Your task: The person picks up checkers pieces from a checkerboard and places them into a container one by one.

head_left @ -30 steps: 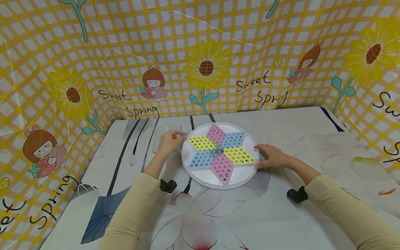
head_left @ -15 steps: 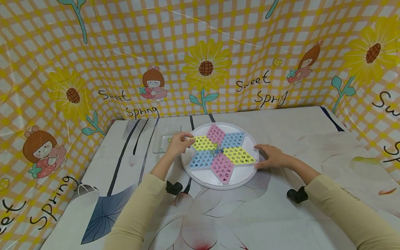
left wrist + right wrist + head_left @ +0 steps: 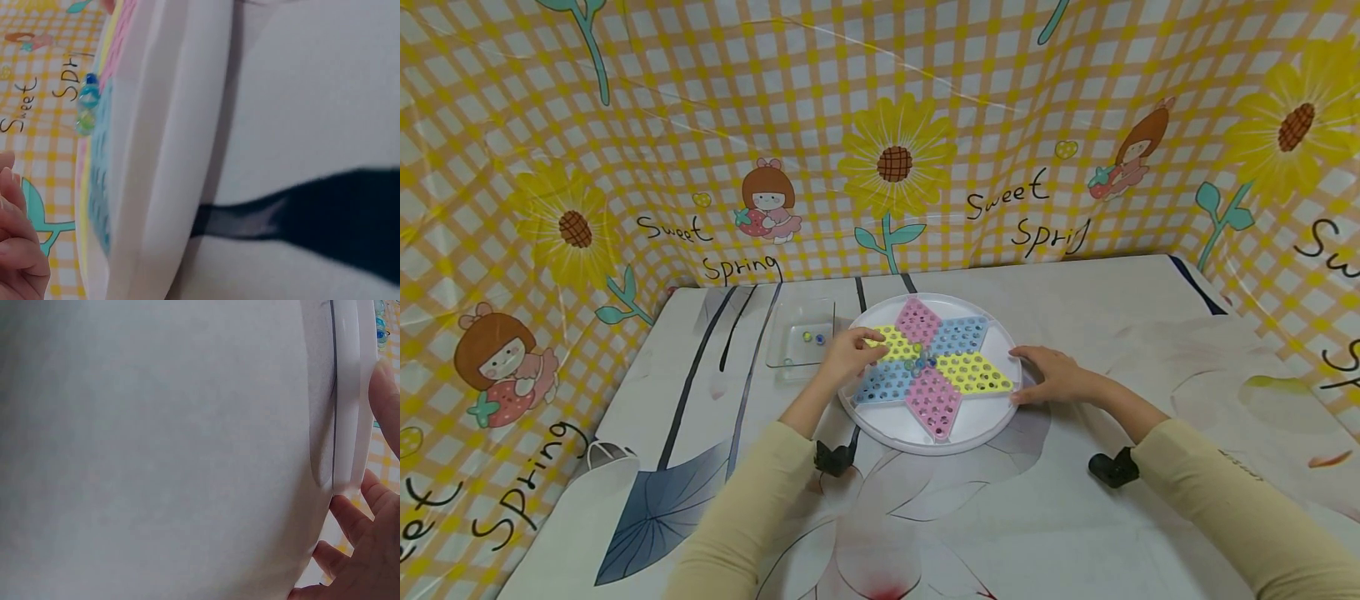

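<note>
A round white Chinese checkers board (image 3: 977, 417) with pink, blue and yellow star points lies on the table. Several glass marbles (image 3: 919, 363) cluster at its centre and show in the left wrist view too. Over the board's yellow left point hovers my left hand (image 3: 847, 360), thumb and finger pinching what seems to be a marble, mostly hidden by the fingertips. My right hand (image 3: 1058, 375) holds the board's right rim, its thumb (image 3: 382, 394) above and the other fingers along the side.
A clear glass dish (image 3: 781, 333) with a few marbles (image 3: 813, 338) stands left of the board. The table wears a white flower-printed cloth (image 3: 1075, 533). Behind it hangs a yellow checked sheet (image 3: 970, 75) with sunflowers.
My left hand has moved right, away from the glass dish and over the board's left part, uncovering marbles in the dish. The right hand and the board have stayed put.
</note>
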A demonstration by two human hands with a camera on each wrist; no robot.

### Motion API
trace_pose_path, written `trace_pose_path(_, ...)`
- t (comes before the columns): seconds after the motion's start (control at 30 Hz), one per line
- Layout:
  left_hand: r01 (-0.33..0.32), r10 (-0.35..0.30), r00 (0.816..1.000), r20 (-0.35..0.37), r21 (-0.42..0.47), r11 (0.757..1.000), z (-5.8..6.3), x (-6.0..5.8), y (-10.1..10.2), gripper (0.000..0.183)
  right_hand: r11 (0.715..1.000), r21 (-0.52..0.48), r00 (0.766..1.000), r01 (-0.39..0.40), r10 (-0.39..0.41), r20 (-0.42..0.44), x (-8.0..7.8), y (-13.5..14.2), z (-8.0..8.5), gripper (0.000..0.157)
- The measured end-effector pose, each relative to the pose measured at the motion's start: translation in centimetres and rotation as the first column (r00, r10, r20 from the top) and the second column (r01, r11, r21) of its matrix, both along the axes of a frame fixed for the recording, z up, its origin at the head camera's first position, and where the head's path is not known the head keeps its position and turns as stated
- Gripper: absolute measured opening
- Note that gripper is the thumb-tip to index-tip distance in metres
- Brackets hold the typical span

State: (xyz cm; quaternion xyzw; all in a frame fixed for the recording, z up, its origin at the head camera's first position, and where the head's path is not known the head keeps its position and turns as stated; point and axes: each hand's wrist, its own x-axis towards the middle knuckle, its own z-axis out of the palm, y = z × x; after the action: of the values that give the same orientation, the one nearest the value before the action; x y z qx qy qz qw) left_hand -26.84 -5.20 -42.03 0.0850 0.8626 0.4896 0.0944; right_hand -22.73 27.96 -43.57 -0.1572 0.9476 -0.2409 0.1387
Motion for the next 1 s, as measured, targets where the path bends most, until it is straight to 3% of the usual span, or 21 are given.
trace_pose_path(0.17, 0.059, -0.059, 0.998, 0.001, 0.023, 0.998, -0.3, 0.3, 0.6, 0.028, 1.000, 0.011, 1.000, 0.005, -0.005, 0.002, -0.2, 0.1, -0.2, 0.085)
trace_pose_path(0.33, 0.071, -0.072, 0.997, 0.003, 0.017, 0.997, -0.6, 0.6, 1.2, 0.027, 1.000, 0.013, 1.000, 0.005, -0.005, 0.000, -0.3, 0.2, -0.3, 0.086)
trace_pose_path(0.83, 0.128, -0.129, 0.992, -0.011, -0.074, 0.989, -1.7, 0.8, 2.4, 0.028, 1.000, 0.009, 1.000, 0.008, -0.009, 0.008, -0.3, 0.2, -0.5, 0.088)
trace_pose_path(1.0, 0.131, -0.137, 0.990, -0.030, -0.146, 0.981, -1.9, 0.8, 2.7, 0.028, 1.000, 0.014, 1.000, 0.016, -0.016, 0.009, -0.2, 0.2, -0.5, 0.088)
